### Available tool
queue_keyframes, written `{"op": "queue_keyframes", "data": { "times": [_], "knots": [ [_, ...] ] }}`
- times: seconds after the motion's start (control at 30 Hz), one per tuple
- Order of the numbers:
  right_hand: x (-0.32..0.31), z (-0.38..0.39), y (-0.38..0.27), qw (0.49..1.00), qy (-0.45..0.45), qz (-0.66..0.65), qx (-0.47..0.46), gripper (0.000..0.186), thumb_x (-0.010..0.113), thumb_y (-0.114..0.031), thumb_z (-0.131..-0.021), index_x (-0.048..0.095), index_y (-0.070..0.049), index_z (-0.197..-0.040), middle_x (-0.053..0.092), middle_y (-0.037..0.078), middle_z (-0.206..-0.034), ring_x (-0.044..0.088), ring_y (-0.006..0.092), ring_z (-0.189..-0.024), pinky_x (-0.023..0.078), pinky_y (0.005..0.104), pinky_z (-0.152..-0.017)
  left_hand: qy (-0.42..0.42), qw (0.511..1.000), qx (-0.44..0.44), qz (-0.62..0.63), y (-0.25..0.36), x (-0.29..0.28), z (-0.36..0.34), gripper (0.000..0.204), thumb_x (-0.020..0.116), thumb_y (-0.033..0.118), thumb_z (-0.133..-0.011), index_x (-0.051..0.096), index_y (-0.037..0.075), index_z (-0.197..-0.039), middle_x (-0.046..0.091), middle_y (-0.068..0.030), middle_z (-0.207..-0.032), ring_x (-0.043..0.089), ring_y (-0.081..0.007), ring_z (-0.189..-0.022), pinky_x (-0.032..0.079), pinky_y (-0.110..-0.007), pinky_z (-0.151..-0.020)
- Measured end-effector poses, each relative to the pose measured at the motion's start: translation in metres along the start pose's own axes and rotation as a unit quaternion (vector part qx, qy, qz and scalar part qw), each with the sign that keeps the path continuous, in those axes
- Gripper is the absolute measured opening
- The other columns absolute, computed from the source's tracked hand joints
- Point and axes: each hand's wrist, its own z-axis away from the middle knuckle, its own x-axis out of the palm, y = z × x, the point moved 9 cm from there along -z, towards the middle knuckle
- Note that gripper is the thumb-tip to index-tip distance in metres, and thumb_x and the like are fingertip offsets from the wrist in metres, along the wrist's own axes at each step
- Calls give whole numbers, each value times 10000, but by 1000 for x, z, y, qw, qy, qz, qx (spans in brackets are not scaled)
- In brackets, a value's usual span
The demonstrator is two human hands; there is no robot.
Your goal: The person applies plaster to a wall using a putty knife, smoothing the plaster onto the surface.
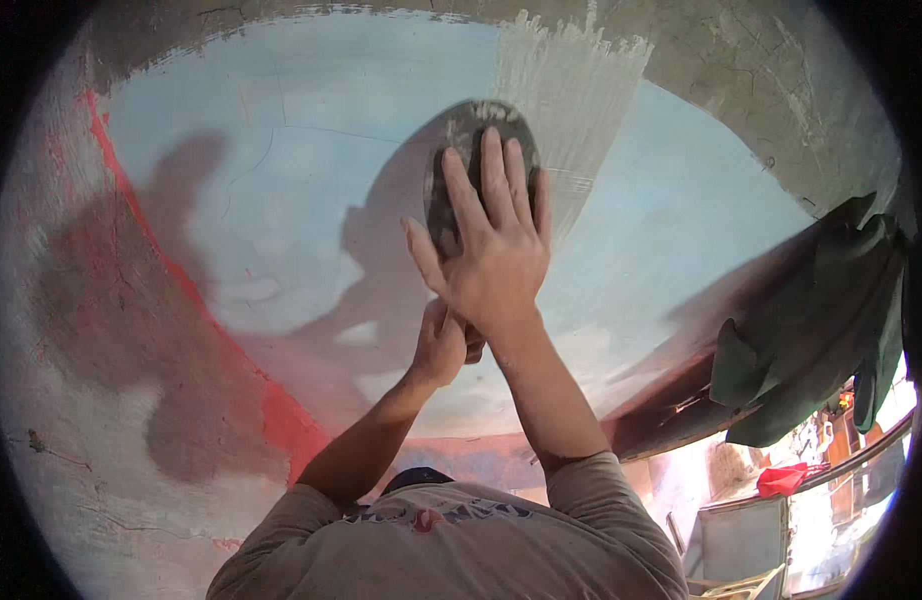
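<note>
My right hand (pixel 496 255) lies with fingers outstretched on a dark oval pad or tool (pixel 446 210) with pale smudges, which is held up at the pale blue painted wall (pixel 281 180). My left hand (pixel 439 345) is closed just below, partly behind my right wrist; what it grips is hidden. A rough pale grey streak (pixel 571 120) runs down the wall right of the pad, and my shadow falls to the left.
Bare grey plaster with a red band (pixel 291 420) borders the blue paint at left. Dark green cloth (pixel 801 330) hangs at right. Below it are a bright opening, a red object (pixel 781 478) and a grey panel (pixel 741 540).
</note>
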Motion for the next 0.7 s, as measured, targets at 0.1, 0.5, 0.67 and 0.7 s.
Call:
{"op": "queue_keyframes", "data": {
  "times": [0.1,0.5,0.67,0.7],
  "knots": [
    [2,12,4,1000,-2,-1,0,608,754,-409,-804,689,-150,-1351,540,204,-1509,510,387,-1400,331,602,-1170,-6,999,12,-51,8,13,10,451,369,485,-1116,539,115,-921,391,52,-548,329,-82,-395,219,-271,-371],
    [-1,5,-3,999,-43,2,13,647,755,-330,-715,697,-152,-1335,549,170,-1509,516,375,-1394,320,600,-1181,4,1000,-31,4,7,16,18,436,379,523,-1096,559,139,-995,355,65,-549,325,-78,-405,226,-266,-382],
    [-11,-44,-5,1000,0,20,0,609,756,-320,-722,714,-151,-1305,574,157,-1487,525,360,-1390,314,599,-1186,-33,998,-50,28,38,26,-7,435,386,547,-1090,534,158,-964,365,58,-556,319,-81,-408,228,-267,-379],
    [-13,-49,-6,1000,8,28,-4,602,754,-318,-726,715,-152,-1304,580,157,-1480,531,358,-1385,314,598,-1187,-70,994,-64,51,41,32,-9,452,386,553,-1089,527,156,-928,370,53,-557,317,-82,-408,231,-269,-377]
  ]
}}
